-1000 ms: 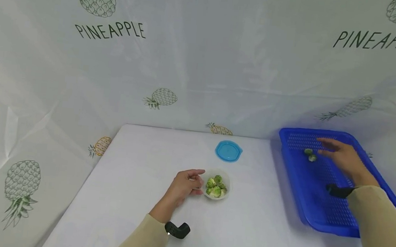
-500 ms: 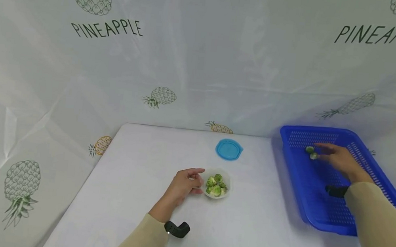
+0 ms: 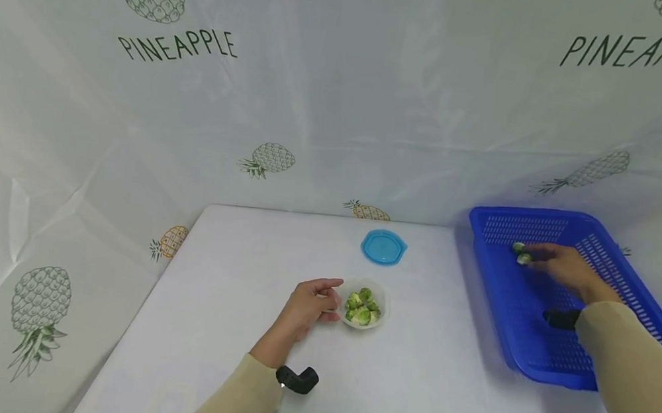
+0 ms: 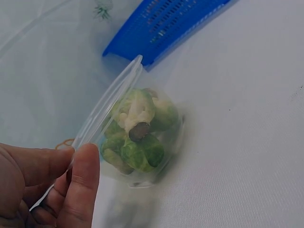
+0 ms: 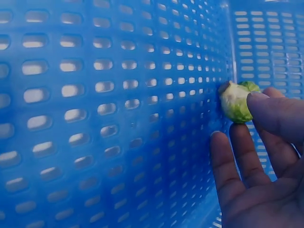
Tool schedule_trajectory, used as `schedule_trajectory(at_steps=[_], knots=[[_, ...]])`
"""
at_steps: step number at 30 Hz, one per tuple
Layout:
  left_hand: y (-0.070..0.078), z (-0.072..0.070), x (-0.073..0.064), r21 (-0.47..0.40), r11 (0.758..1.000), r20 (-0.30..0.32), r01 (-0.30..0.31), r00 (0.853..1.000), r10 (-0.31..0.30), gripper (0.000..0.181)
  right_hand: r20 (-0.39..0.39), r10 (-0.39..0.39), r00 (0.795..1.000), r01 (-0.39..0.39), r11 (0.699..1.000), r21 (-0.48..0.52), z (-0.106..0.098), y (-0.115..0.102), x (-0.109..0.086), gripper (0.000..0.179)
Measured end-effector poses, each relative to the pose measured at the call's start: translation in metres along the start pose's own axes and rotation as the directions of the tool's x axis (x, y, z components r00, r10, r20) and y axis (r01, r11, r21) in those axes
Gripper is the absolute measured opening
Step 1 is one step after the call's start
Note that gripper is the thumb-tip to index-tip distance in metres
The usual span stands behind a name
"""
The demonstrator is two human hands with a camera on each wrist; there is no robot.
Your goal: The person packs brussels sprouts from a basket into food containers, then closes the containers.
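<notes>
My left hand pinches the rim of a small clear plastic bowl between thumb and finger. Several green Brussels sprouts lie inside this bowl, one showing its brown cut stem in the left wrist view. Inside the blue basket, my right hand has its thumb and fingers around a Brussels sprout, the thumb tip overlapping its side. A second Brussels sprout lies right beside it, partly hidden behind it in the right wrist view. The ring and little fingers are spread below the sprout.
The blue perforated basket stands at the table's right, its slotted wall close beside my right hand. A light blue lid lies behind the bowl on the white table. A pineapple-printed sheet hangs behind.
My right hand has moved down and left within the basket and its fingers have come around the nearer sprout. My left hand stays at the bowl. The head view has tilted slightly.
</notes>
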State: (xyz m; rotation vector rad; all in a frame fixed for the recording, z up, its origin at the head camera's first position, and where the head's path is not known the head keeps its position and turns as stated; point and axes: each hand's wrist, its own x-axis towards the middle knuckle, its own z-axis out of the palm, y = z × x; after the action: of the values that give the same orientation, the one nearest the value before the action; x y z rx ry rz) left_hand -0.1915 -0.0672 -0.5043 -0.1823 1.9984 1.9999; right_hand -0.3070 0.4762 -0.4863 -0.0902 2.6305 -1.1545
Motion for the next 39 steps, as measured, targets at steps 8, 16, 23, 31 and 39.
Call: schedule_trajectory(at_steps=[8,16,23,31,39], knots=[[0.001,0.0,0.002,-0.003,1.0,0.01,-0.006,1.0,0.006,0.047,0.013,0.047,0.999,-0.047,0.999,0.009,-0.004,-0.003,-0.005,0.058],[0.004,0.002,-0.001,-0.009,1.0,0.02,-0.008,1.0,0.008,0.047,-0.014,0.024,1.0,-0.025,0.997,-0.078,-0.001,-0.002,-0.005,0.055],[0.003,0.003,-0.001,-0.018,1.0,0.017,0.003,1.0,-0.002,0.047,-0.007,0.016,1.0,-0.017,0.996,-0.086,0.001,-0.004,-0.009,0.062],[0.001,0.002,-0.001,-0.022,1.0,0.006,0.009,1.0,-0.009,0.047,-0.044,0.007,0.999,-0.01,0.998,-0.066,0.001,-0.012,-0.018,0.069],[0.001,0.001,-0.002,-0.013,1.0,-0.002,0.002,1.0,-0.002,0.046,-0.087,0.004,0.996,-0.006,1.0,-0.025,0.005,-0.022,-0.025,0.067]])
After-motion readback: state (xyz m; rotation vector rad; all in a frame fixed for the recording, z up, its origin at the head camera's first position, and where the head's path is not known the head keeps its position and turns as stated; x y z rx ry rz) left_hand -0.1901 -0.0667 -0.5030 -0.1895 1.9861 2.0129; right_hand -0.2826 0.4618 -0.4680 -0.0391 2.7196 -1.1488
